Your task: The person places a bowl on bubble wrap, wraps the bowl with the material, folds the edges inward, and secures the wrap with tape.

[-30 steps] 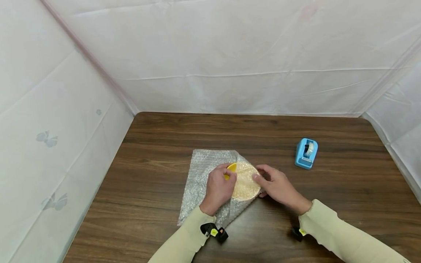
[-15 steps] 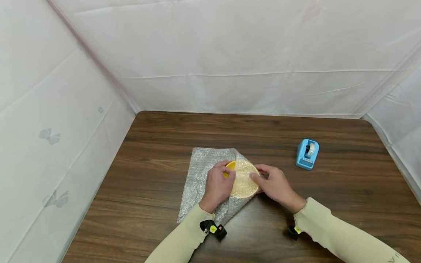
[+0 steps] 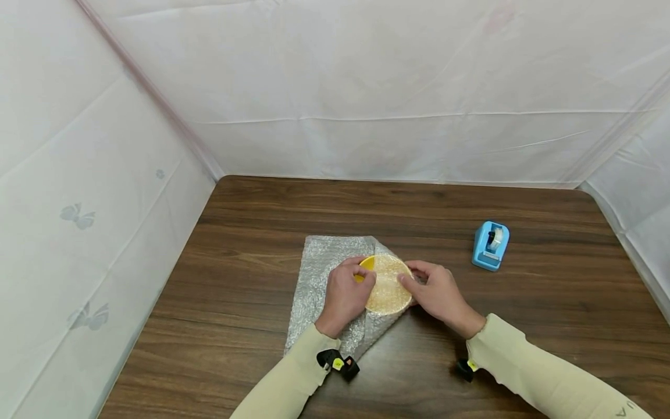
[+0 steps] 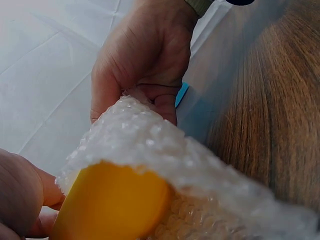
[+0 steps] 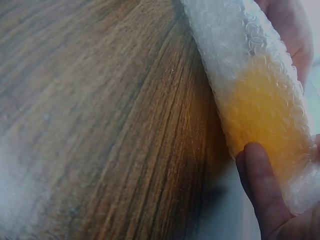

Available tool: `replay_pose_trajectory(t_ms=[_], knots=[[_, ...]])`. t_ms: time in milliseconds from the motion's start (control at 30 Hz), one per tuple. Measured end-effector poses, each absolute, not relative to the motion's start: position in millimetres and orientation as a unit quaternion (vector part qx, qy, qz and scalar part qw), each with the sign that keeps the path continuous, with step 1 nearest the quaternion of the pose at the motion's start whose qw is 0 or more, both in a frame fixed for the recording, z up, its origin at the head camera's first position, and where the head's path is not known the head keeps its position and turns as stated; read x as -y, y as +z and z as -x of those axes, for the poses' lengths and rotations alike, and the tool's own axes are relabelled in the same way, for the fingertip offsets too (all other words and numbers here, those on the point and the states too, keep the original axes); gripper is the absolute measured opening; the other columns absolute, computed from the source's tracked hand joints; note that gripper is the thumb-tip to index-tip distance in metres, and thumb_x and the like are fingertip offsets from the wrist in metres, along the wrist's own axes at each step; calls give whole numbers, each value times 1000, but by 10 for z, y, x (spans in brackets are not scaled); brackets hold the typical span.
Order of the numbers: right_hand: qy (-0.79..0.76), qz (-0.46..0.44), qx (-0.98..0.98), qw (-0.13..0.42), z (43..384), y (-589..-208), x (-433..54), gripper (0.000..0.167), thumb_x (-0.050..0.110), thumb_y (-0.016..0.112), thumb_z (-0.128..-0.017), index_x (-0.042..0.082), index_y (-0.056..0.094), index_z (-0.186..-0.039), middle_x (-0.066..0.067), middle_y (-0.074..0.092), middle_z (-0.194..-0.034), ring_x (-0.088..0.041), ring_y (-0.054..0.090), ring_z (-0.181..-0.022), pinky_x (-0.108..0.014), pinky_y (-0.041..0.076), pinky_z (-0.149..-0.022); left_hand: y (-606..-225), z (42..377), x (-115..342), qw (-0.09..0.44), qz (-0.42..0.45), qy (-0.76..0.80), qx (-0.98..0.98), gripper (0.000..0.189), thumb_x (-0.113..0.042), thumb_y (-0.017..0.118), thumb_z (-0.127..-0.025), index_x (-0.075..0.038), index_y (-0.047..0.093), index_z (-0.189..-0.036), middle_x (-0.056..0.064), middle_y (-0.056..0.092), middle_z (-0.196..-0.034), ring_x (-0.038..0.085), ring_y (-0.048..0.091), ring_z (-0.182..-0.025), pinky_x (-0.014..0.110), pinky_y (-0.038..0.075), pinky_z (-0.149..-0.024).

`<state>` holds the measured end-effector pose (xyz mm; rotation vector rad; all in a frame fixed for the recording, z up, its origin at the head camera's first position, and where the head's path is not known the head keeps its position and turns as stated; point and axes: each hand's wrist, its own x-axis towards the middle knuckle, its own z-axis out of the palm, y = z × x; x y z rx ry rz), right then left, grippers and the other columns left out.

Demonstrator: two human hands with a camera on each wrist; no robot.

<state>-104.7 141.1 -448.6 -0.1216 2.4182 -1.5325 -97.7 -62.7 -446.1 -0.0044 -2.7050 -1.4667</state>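
Note:
A round yellow bowl (image 3: 368, 263) lies partly covered by a folded-over sheet of bubble wrap (image 3: 325, 256), with a strip of yellow left bare at its left. My left hand (image 3: 348, 294) is at that side, thumb and forefinger pinching the edge of the wrap by the rim. From the right, my right hand (image 3: 439, 294) grips the wrapped bowl, thumb on top and fingers behind. The right wrist view shows this thumb (image 5: 262, 187) pressing the bubble layer over the yellow. In the left wrist view the bare yellow surface (image 4: 112, 202) shows beneath the wrap's edge.
A blue tape dispenser (image 3: 489, 245) with a roll in it stands on the brown wooden table (image 3: 251, 209), to the right and further back. White sheeting (image 3: 335, 145) hangs behind the table and along both sides.
Both hands keep their hold on the wrapped bowl. The right hand has shifted slightly left and up with the bowl over the last second; otherwise little differs.

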Motion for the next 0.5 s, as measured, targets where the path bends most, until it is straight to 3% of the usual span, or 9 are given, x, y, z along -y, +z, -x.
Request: replay_pose_trajectory(t_ms=[267, 500], knots=[[-527, 42, -838, 134, 1044, -4472, -1405, 44, 24, 68, -102, -4, 63, -136, -17, 76, -109, -11, 70, -72, -30, 63, -59, -4443, 940, 624, 32, 0, -478, 878, 20, -16, 71, -92, -1, 82, -88, 13, 73, -130, 33, 68, -125, 48, 57, -102], [-522, 39, -842, 128, 1056, -4513, -1399, 40, 22, 68, -102, -3, 65, -134, -18, 76, -107, -10, 70, -69, -29, 63, -59, -4366, 956, 730, 81, -3, -490, 868, 18, -22, 77, -92, -4, 82, -91, 13, 74, -129, 33, 68, -122, 49, 60, -94]])
